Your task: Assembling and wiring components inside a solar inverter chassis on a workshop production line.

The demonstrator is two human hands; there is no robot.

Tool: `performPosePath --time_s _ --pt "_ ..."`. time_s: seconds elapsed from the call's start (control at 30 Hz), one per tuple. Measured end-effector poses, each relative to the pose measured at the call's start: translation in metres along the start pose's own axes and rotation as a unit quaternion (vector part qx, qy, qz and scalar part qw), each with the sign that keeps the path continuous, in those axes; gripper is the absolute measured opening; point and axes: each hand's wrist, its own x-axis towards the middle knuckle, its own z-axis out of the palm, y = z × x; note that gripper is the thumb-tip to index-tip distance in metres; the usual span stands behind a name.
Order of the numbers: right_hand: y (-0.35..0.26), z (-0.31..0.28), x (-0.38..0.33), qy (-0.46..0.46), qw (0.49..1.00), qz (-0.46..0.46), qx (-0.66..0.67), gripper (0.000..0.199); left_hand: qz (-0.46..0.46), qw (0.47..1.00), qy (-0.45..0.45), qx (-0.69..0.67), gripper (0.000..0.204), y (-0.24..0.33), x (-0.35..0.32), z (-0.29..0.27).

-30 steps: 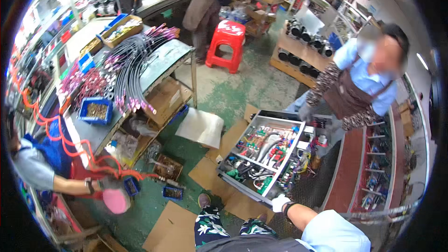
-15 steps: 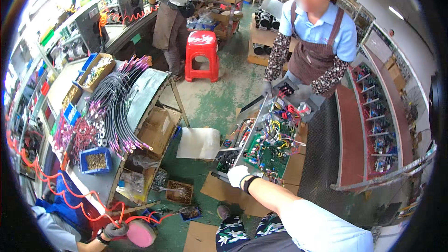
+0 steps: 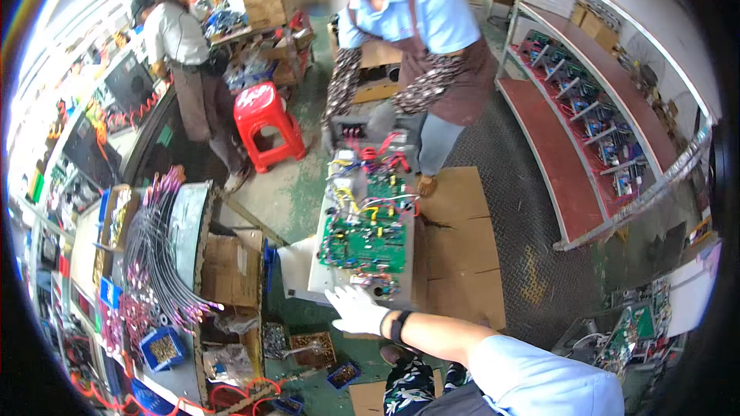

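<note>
A metal chassis carrying a green circuit board [image 3: 368,240] with colored wires stretches away in front of me. At its near end, my right hand [image 3: 356,310], in a white glove with a black wristband, lies against or just beside the edge. Its fingers are spread; whether they touch the metal I cannot tell. A co-worker's gloved hands [image 3: 379,122] are at the far end, by a dark panel with red wires. My left hand is out of view.
A bench at left holds black cables [image 3: 158,250] and a blue bin of small parts [image 3: 163,348]. A red stool [image 3: 267,125] stands beyond. Flattened cardboard [image 3: 462,243] covers floor right of the chassis. A rack [image 3: 539,131] holds several circuit assemblies.
My view has swung to the right. The chassis has turned from tilted to nearly straight ahead, its board facing up. My right hand's fingers have spread at its near end.
</note>
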Motion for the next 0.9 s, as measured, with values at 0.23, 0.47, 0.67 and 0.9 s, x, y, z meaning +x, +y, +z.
performPosePath --time_s 0.23,0.47,0.67,0.9 --pt "0.070 0.024 -0.175 0.069 0.996 0.027 0.043 0.059 0.197 0.959 0.050 0.196 0.034 0.066 0.086 -0.030" --pt "0.140 0.057 -0.412 -0.042 0.952 0.268 0.140 0.043 0.502 0.757 -0.106 0.405 0.028 0.246 0.197 0.127" --pt "0.041 0.252 -0.714 0.030 0.858 0.499 0.118 0.040 0.750 0.408 -0.264 0.448 0.023 0.364 0.159 0.407" --pt "-0.452 0.327 -0.655 0.133 -0.153 0.919 0.337 0.035 0.875 0.085 -0.251 0.405 0.018 0.398 0.097 0.547"
